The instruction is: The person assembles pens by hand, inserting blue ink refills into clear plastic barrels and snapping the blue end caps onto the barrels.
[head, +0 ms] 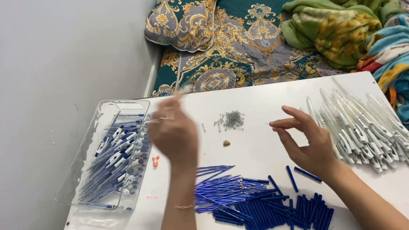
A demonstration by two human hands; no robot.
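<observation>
Bed cover [257,31], teal with gold pattern, fills the background; patterned pillow [181,15] against the wall, crumpled green-yellow blanket [340,13] to the right

White board [262,101] lies across the foreground as a work surface

Clear plastic tray [85,149] on the board's left edge, holding assembled blue-and-white pens [112,164]

Heap of white pen barrels [368,128] on the board's right side, just beside the right hand

Pile of blue refills and short blue caps [261,204] at the near edge, between the two forearms

Left hand [175,133] raised over the board next to the tray, blurred; fingers curled around something thin, cannot tell what

Right hand [309,145] hovers above the board, fingers spread and loosely bent, nothing held; a few loose blue pieces lie just below it

Small grey cluster of springs [232,119] mid-board, between the hands and beyond them

Tiny brown bit [226,142] near the springs; small orange piece [155,161] beside the tray
</observation>
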